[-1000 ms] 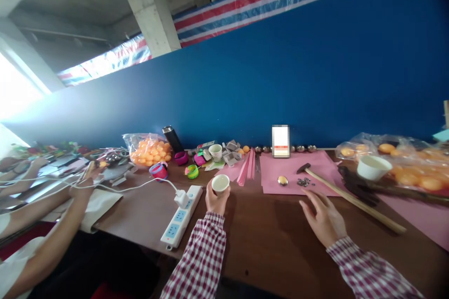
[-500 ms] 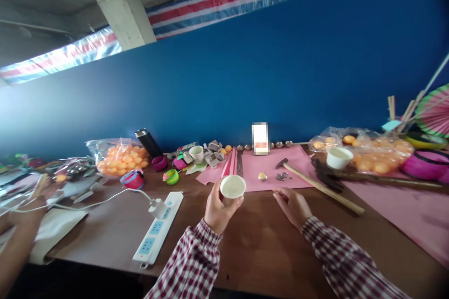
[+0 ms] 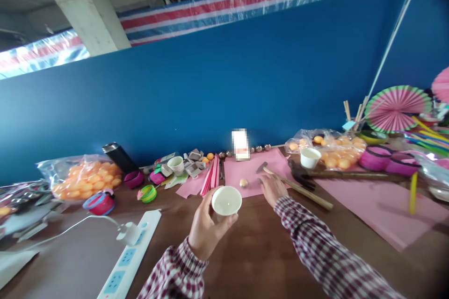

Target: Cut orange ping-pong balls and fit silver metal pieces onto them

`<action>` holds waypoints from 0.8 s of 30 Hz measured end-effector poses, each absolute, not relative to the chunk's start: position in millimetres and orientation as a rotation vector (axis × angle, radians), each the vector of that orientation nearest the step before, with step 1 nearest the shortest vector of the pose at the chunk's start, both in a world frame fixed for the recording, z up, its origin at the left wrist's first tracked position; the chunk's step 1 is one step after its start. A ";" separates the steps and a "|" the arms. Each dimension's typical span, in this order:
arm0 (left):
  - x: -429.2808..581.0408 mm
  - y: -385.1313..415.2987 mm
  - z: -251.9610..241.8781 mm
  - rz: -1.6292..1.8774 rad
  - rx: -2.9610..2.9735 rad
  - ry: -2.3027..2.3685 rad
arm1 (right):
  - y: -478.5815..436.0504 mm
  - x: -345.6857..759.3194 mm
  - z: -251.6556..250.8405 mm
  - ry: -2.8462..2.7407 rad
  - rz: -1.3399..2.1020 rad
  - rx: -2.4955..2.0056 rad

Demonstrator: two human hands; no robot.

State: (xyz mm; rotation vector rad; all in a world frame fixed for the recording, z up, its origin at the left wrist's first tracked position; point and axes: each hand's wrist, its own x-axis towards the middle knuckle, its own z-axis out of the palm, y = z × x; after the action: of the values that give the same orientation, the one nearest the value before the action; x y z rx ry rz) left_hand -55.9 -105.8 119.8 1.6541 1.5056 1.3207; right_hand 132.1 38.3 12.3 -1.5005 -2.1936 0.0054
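A white paper cup (image 3: 227,202) is tilted toward the camera, with my left hand (image 3: 206,226) wrapped round it. My right hand (image 3: 274,190) reaches palm down onto the pink sheet (image 3: 238,168), beside the hammer (image 3: 298,187). Its fingertips cover the spot where small metal pieces lay, and I cannot make out what is under them. To the left of that hand a small round ball (image 3: 243,182) rests on the sheet. A row of shiny metal balls (image 3: 258,148) lines the sheet's back edge.
On the left are a white power strip (image 3: 128,257), a bag of orange balls (image 3: 87,180) and a black bottle (image 3: 120,156). Another white cup (image 3: 310,158) stands right, near a second ball bag (image 3: 342,152) and a dark-headed tool (image 3: 351,175). A paper fan (image 3: 398,108) leans farther right.
My right hand has reached forward onto the pink sheet, over the small metal pieces. The view has turned right, and the other person's arm at the left is out of sight. My left hand keeps the cup.
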 end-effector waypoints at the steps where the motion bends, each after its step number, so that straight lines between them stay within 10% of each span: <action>1: -55.6 -107.3 122.4 1.311 1.660 1.502 | 41.7 131.6 12.0 -2.201 0.012 -1.493; 24: -22.1 -163.3 227.2 1.006 1.634 1.307 | 63.2 135.1 6.0 -2.234 -0.033 -1.227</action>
State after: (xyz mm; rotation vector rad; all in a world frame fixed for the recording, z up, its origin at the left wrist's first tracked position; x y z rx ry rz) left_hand -22.1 -163.3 227.2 1.6336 1.3071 1.0065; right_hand 135.1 63.2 6.0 -1.2270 -2.2341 -0.0325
